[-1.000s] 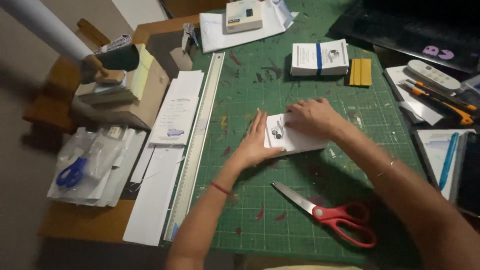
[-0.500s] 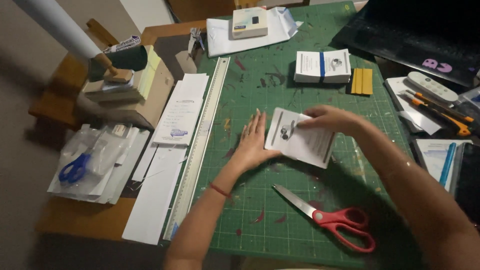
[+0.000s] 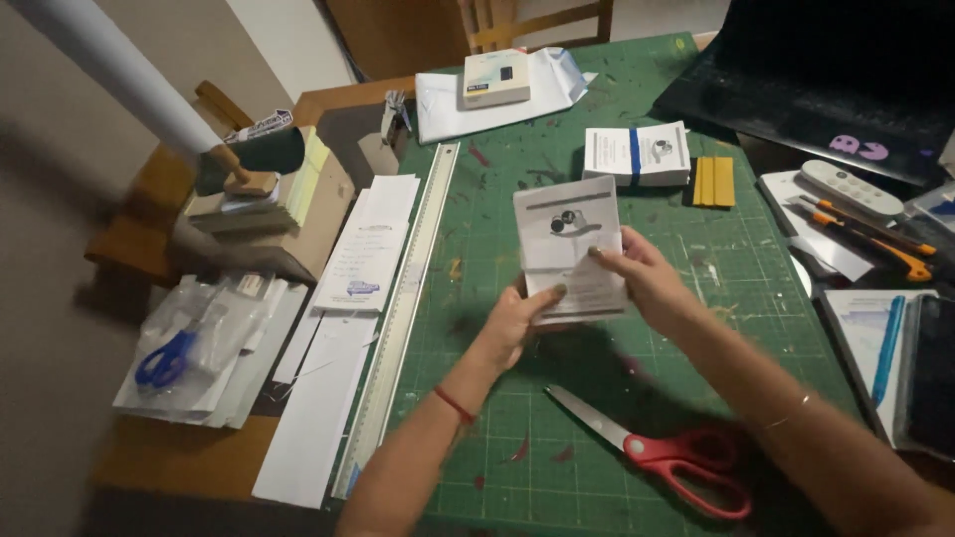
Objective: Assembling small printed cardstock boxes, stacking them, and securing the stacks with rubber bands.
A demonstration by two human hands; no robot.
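Note:
Both hands hold a small white printed card upright above the green cutting mat. My left hand grips its lower left edge, with the thumb on the front. From the right, my right hand pinches the lower right edge. A grey picture shows on the card's upper half. Red-handled scissors lie shut on the mat just below my wrists.
A long metal ruler runs along the mat's left edge. Paper strips and a bag holding blue scissors lie to the left. A banded card stack, yellow block, remote and orange knife lie to the right.
The card lay flat on the mat under both hands a second ago. Both hands have since lifted it and tilted it upright toward the camera.

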